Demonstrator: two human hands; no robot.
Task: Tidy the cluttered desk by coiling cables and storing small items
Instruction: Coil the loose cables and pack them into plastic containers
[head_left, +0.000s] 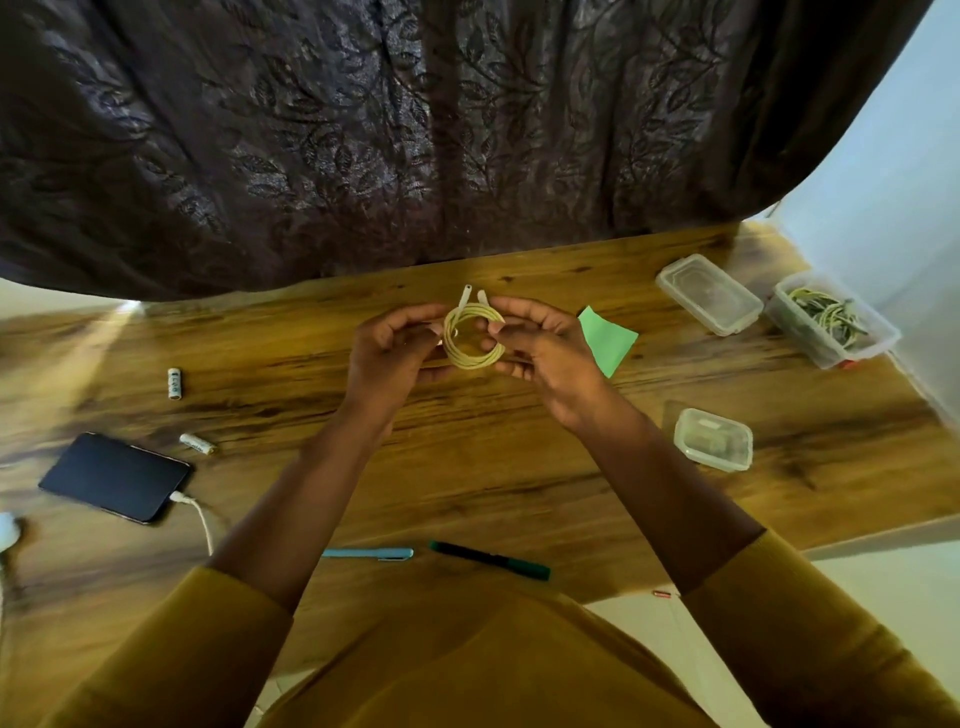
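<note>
Fingers (496, 325) of the right hand (535, 353) pinch one side of a small coiled cable (472, 338), and the left hand (392, 351) closes on the opposite side, so both hands grip the coil and hold it up over the wooden desk (467, 467). Two pale connector ends (475, 299) stick out of the coil just beyond the fingertips, side by side.

From the head view, a green paper note (608, 338) lies just to the right of the right hand. Further right sit a closed clear box (706, 293) and an open tub of rubber bands (831, 319); nearer the body on that side is a small lidded container (714, 439). Well to the left of the left hand lie two batteries (175, 383) (197, 443) and a phone (115, 477) with its charging lead (200, 519) plugged in. Two pens (371, 553) (491, 560) rest below the forearms.

I judge the cable light, soft and springy: the loops will likely fan open if either pinch slackens. Best hold is across all the turns at once, on the side away from the stiff connector ends, before binding or boxing it
</note>
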